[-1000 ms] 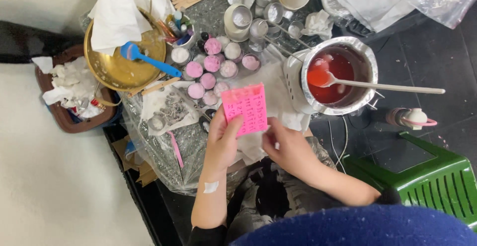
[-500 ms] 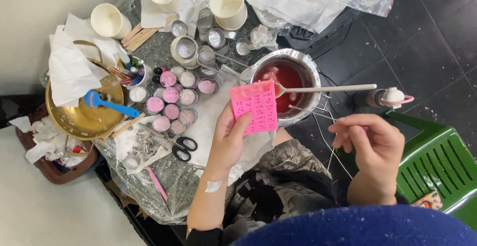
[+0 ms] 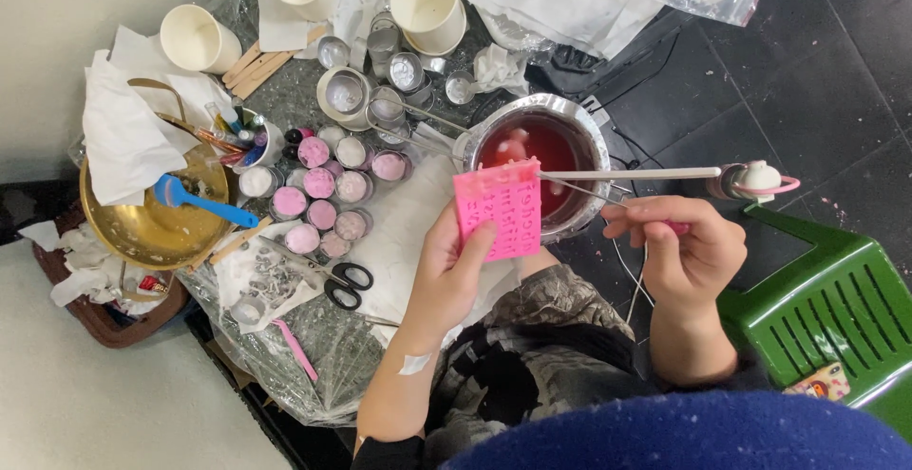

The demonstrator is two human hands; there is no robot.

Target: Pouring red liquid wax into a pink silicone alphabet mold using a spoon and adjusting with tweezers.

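The flat pink rubbery mold (image 3: 499,207), a rectangle dotted with tiny pressed-in shapes, stands upright in your left hand (image 3: 446,275), just in front of the round metal pot of red liquid (image 3: 543,152). Your right hand (image 3: 686,247) pinches a thin pink stick (image 3: 674,227).

Pink rectangular silicone mould (image 3: 499,206), rows of small embossed cavities, held upright between thumb and fingers, overlapping near rim of metal pot (image 3: 494,128) of red liquid, thin pink-tipped stick (image 3: 665,226) pinched level.
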